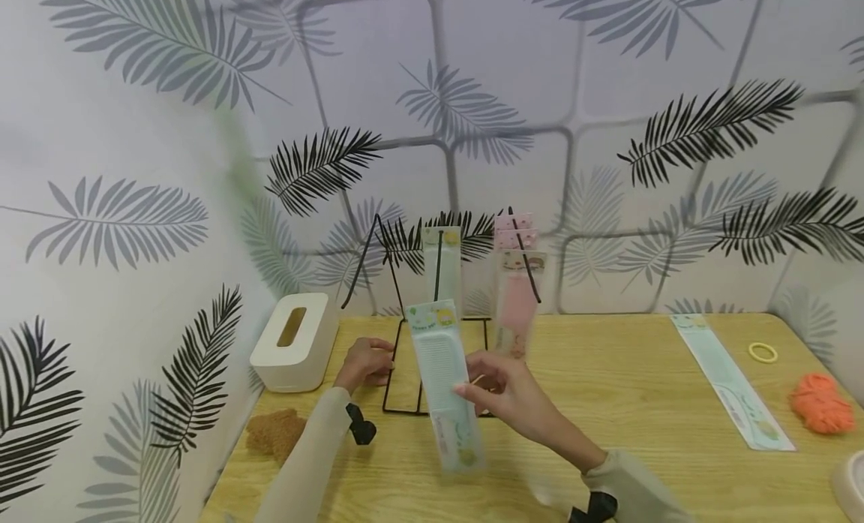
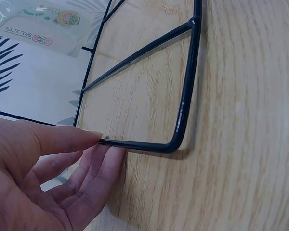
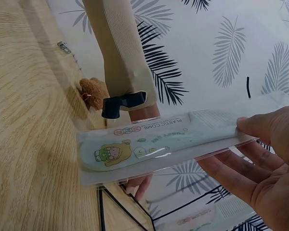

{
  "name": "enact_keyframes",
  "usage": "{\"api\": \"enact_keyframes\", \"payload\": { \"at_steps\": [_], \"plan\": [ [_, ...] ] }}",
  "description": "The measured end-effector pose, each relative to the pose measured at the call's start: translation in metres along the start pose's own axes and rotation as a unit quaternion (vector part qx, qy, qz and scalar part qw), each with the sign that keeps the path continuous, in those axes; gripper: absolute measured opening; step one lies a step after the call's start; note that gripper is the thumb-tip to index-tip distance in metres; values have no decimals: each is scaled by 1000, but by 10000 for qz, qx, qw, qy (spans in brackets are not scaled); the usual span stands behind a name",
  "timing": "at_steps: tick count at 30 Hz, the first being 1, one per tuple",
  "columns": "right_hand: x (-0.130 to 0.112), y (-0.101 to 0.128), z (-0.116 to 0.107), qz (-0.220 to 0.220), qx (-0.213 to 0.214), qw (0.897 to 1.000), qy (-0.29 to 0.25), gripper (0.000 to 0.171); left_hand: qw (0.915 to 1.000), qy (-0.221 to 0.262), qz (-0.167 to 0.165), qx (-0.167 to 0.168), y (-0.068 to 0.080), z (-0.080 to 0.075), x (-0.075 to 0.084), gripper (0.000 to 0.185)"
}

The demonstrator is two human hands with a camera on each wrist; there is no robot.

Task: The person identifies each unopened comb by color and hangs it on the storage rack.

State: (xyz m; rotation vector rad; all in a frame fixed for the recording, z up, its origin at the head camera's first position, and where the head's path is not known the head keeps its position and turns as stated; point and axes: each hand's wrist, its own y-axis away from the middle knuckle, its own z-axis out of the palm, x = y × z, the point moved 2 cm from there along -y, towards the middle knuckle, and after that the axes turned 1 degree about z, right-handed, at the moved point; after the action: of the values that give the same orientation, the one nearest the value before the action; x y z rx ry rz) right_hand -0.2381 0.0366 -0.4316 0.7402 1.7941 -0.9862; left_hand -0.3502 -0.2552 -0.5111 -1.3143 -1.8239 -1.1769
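Head view shows a person at a wooden desk (image 1: 607,403), the right hand (image 1: 502,392) pinching a packaged comb (image 1: 442,380) between thumb and fingers, holding it above the desk in front of a black wire rack (image 1: 405,358). The left hand (image 1: 364,362) rests at the rack's base, thumb and fingertips pinching the bottom wire near its corner, as the left wrist view shows closely. Two more packaged combs hang on the rack: a pale one (image 1: 442,264) and a pink one (image 1: 518,298). A white tissue box (image 1: 295,343) stands just left of the rack, with a brown star-shaped pad (image 1: 275,433) in front of it. Well to the right lie another comb pack (image 1: 732,380), a yellow ring (image 1: 763,352) and an orange bundle (image 1: 821,403).
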Motion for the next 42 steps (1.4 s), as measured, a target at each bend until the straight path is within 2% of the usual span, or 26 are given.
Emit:
{"api": "enact_keyframes", "payload": {
  "at_steps": [6, 13, 21, 24, 33, 42],
  "plan": [
    [1, 0, 3, -16, 109, 9999, -85, 22, 10000, 29, -80, 35, 0, 1, -1, 38],
    [5, -5, 1, -94, 260, 9996, -100, 20, 10000, 70, 13, 15, -1, -1, 0, 37],
    [21, -27, -7, -167, 704, 9967, 372, 24, 10000, 83, 48, 2, -3, -1, 1, 38],
    [26, -38, -10, -125, 894, 9953, 352, 28, 9999, 76, 70, 3, -3, -1, 1, 38],
    [39, -66, -12, -106, 1688, 9835, 641, 39, 10000, 64, 59, -5, -3, 1, -1, 39],
    [45, -85, -13, 51, 2043, 9722, 1141, 40, 9998, -160, 114, 72, 1, 2, 0, 39]
  ]
}}
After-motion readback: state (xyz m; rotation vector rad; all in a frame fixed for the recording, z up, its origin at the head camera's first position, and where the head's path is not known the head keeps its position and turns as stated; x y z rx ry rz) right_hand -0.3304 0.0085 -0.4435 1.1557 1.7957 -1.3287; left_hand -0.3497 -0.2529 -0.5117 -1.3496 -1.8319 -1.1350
